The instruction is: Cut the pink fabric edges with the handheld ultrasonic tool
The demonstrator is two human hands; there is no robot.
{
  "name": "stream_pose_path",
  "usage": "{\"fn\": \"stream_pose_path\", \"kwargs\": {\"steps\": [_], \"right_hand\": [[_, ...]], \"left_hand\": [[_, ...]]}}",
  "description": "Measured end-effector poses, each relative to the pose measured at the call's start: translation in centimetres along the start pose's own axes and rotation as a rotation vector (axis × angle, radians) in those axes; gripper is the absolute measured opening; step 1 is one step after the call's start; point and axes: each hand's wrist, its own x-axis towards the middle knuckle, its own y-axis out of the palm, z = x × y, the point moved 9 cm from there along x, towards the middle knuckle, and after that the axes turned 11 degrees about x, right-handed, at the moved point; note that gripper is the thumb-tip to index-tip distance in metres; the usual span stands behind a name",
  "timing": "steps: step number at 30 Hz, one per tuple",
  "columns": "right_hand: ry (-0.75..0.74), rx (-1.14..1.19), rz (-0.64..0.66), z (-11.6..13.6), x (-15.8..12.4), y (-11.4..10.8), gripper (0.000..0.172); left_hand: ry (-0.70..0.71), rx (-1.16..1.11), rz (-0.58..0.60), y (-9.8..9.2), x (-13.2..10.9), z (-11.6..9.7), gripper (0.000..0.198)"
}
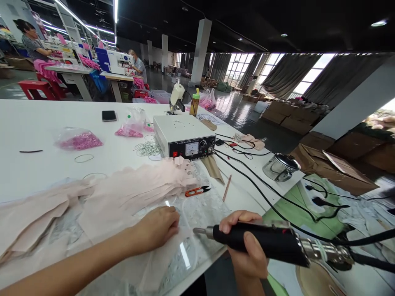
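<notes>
Head-height view, forward and down

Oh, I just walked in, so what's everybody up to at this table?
A person's right hand grips a black handheld tool, its metal tip pointing toward the left hand. The left hand rests, fingers curled, on thin pale pink fabric spread over the table's near side. Whether the tip touches the fabric is hard to tell. Beyond the fabric sits a white box with a dial, and orange-handled snips lie beside the fabric, not in either hand.
</notes>
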Motion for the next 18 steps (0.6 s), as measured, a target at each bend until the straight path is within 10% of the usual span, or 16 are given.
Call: {"fn": "stream_pose_path", "kwargs": {"steps": [6, 18], "right_hand": [[-0.035, 0.062, -0.1, 1.0, 1.0, -1.5, 0.016], [0.002, 0.095, -0.292, 0.1, -2.9, -3.4, 0.017]], "left_hand": [[-0.086, -0.075, -0.06, -0.6, 1.9, 2.0, 0.029], [0.487, -0.216, 0.072, -1.4, 1.5, -2.9, 0.032]]}}
